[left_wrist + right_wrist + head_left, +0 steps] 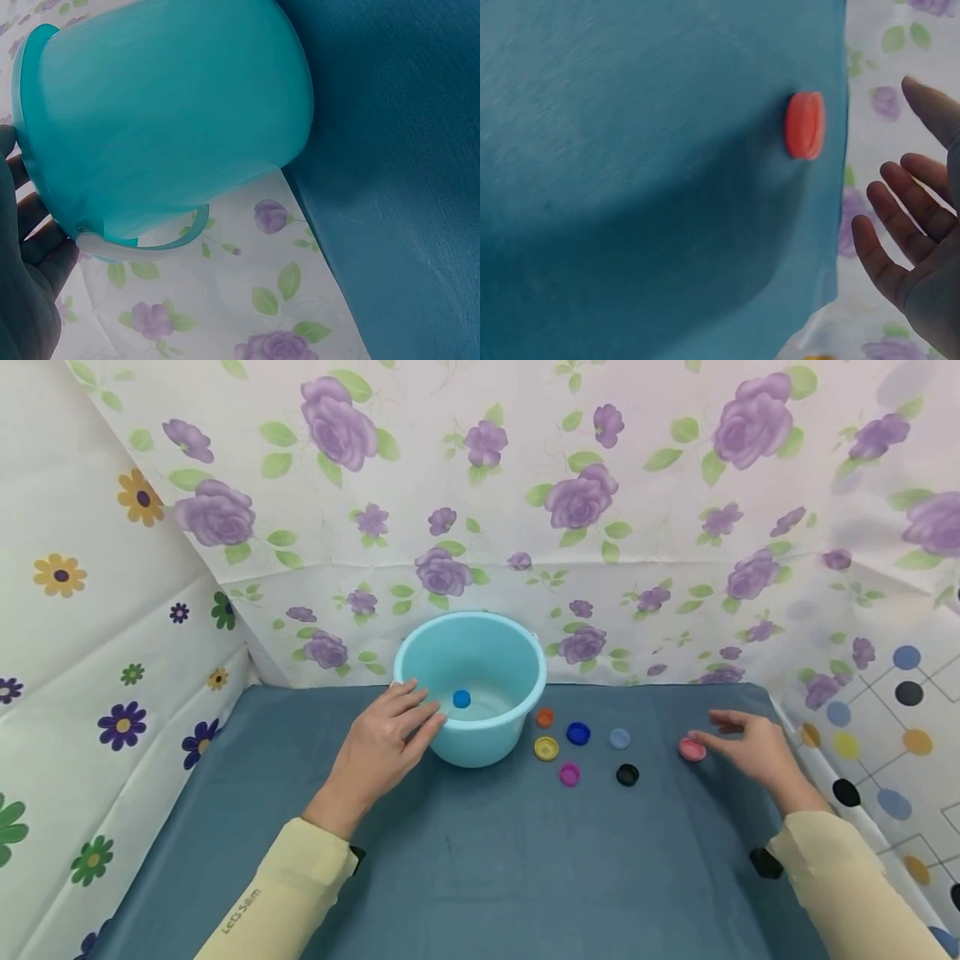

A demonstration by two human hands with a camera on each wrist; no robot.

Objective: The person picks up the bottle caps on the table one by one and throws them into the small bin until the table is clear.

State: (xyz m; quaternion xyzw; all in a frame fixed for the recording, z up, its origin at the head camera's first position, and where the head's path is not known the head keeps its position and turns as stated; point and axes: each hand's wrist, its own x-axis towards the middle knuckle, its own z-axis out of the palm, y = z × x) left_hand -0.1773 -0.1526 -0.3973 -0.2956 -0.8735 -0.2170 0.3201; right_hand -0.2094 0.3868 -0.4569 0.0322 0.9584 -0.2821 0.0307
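Observation:
A light blue bucket [480,745] stands upright against the back cloth, with a blue bottle cap [461,698] at its bottom. My left hand [390,739] is at the bucket's left rim, fingers extended and touching it; the left wrist view shows the fingers beside the rim [26,97] and the handle [169,244]. Over on the right, my right hand [753,750] hovers close to a pink bottle cap [692,749], its fingers apart. The right wrist view shows a gap between the hand [922,225] and the cap [804,125], which lies on the table.
Several caps lie right of the bucket: orange [544,717], yellow [546,748], dark blue [578,732], light blue [619,738], magenta [569,774] and black [627,774]. A blue-grey cloth [495,868] covers the table. Flowered sheets [525,535] hang behind.

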